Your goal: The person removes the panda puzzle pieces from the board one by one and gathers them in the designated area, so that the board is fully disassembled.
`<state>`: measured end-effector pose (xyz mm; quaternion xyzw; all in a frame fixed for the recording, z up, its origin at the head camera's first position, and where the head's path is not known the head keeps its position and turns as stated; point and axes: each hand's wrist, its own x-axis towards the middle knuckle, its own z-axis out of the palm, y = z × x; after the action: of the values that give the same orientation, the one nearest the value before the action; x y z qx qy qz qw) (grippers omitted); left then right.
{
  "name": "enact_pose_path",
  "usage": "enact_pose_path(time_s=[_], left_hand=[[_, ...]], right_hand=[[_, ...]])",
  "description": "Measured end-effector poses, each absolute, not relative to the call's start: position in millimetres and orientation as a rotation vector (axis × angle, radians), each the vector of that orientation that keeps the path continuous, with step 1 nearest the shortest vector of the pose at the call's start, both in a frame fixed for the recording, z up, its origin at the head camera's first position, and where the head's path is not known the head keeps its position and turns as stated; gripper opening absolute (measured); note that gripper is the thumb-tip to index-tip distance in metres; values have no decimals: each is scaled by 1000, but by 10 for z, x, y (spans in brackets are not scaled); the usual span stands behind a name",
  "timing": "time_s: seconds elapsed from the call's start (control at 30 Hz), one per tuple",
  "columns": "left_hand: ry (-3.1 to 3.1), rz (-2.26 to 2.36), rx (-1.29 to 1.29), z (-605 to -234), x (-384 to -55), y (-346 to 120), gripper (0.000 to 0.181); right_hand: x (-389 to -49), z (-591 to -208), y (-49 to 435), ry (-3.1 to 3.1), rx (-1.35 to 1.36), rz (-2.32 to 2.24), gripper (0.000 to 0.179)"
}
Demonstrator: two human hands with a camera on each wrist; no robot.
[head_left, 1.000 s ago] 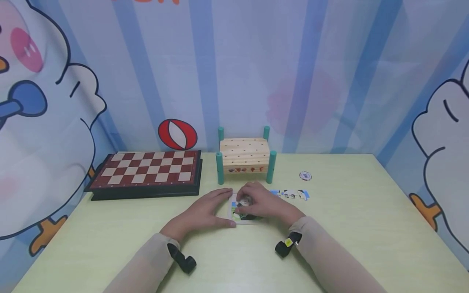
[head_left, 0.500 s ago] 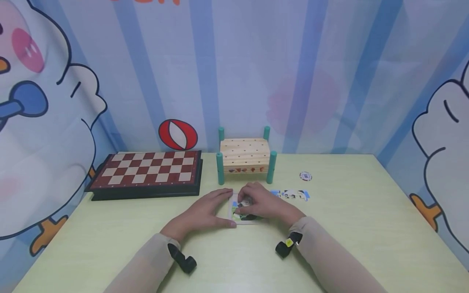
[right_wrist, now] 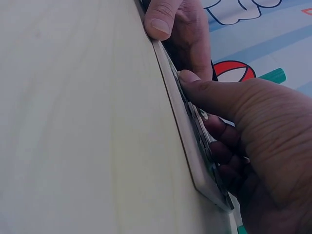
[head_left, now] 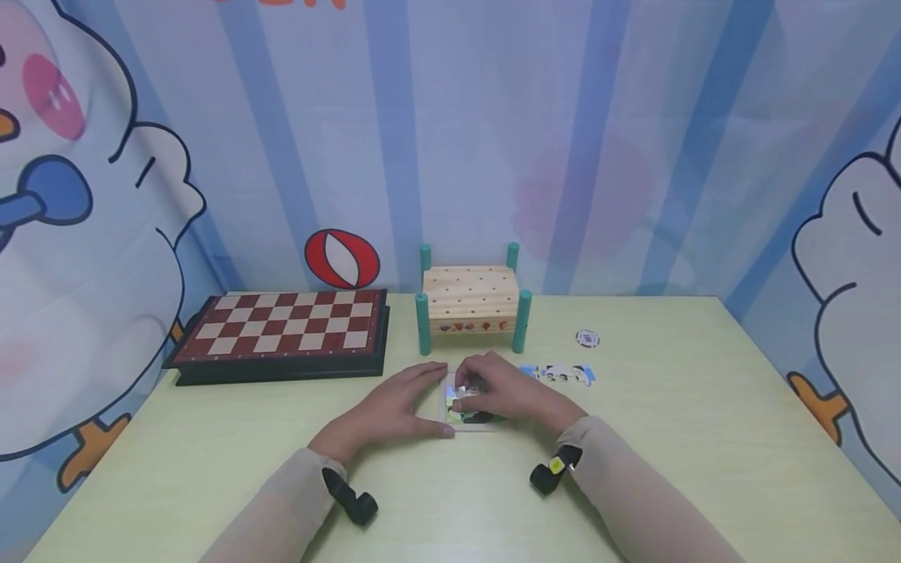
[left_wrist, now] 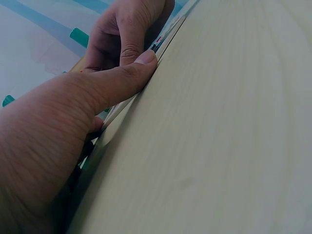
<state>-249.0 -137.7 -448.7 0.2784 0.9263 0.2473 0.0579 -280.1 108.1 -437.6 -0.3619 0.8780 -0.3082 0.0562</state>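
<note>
A small jigsaw puzzle board (head_left: 480, 428) with a pale frame and a green, black and white picture lies before me. My left hand (head_left: 390, 407) spans its left side with fairly straight fingers, the thumb at the near corner and the fingertips at the far corner. Over the picture, my right hand (head_left: 503, 389) has its fingers bent and pinches a small puzzle piece (right_wrist: 204, 114) between thumb and fingers, largely hidden by the hand. In the right wrist view the right thumb lies close over the frame. Several loose puzzle pieces (head_left: 563, 374) lie just beyond the right wrist.
A chessboard box (head_left: 281, 332) lies at the back left. Behind my hands stands a wooden pegboard (head_left: 470, 293) with green legs. A round token (head_left: 587, 338) is on the table (head_left: 669, 407) at the back right. A printed curtain (head_left: 464, 141) hangs behind.
My right fingers shift slightly over the board, and the piece between them turns or tilts a little. The left hand stays where it was.
</note>
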Motion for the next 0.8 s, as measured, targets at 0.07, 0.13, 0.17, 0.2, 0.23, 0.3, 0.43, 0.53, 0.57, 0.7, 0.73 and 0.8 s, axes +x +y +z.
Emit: enact_pose_path(time_s=[0.07, 0.13, 0.17, 0.2, 0.23, 0.3, 0.43, 0.53, 0.57, 0.7, 0.73, 0.8], left_hand=[[2808, 746, 843, -4494, -2492, -1377, 102], [2810, 743, 849, -4499, -2495, -1376, 102], [2812, 738, 850, -4500, -2496, -1376, 102], [2814, 733, 851, -4500, -2496, -1375, 102], [2816, 728, 850, -4501, -2496, -1374, 102], [2819, 718, 847, -4499, -2494, -1373, 102], [2823, 705, 842, -4490, -2491, -1368, 103], [2824, 716, 859, -4478, -2487, -1363, 103], [2825, 717, 863, -4475, -2486, -1361, 103], [2826, 711, 875, -4463, -2480, -1358, 104], [2825, 709, 872, -4460, -2479, -1357, 104], [2824, 715, 873, -4456, -2478, -1357, 104]], right_hand=[[-2794, -4374, 1077, 2657, -1094, -954, 30], [-2787, -4365, 1073, 2652, -1083, -978, 30], [-2781, -4359, 1071, 2650, -1078, -991, 29], [-2775, -4352, 1069, 2648, -1070, -1001, 29], [-2772, -4349, 1069, 2648, -1064, -1005, 28], [-2769, -4348, 1068, 2638, -1049, -1016, 25], [-2769, -4353, 1073, 2623, -1023, -1012, 17], [-2769, -4351, 1075, 2620, -1015, -1010, 13], [-2766, -4349, 1075, 2621, -1018, -1010, 13], [-2755, -4336, 1076, 2629, -1031, -1005, 13], [-2752, -4331, 1076, 2630, -1034, -1004, 13], [-2747, -4322, 1075, 2631, -1042, -1011, 13]])
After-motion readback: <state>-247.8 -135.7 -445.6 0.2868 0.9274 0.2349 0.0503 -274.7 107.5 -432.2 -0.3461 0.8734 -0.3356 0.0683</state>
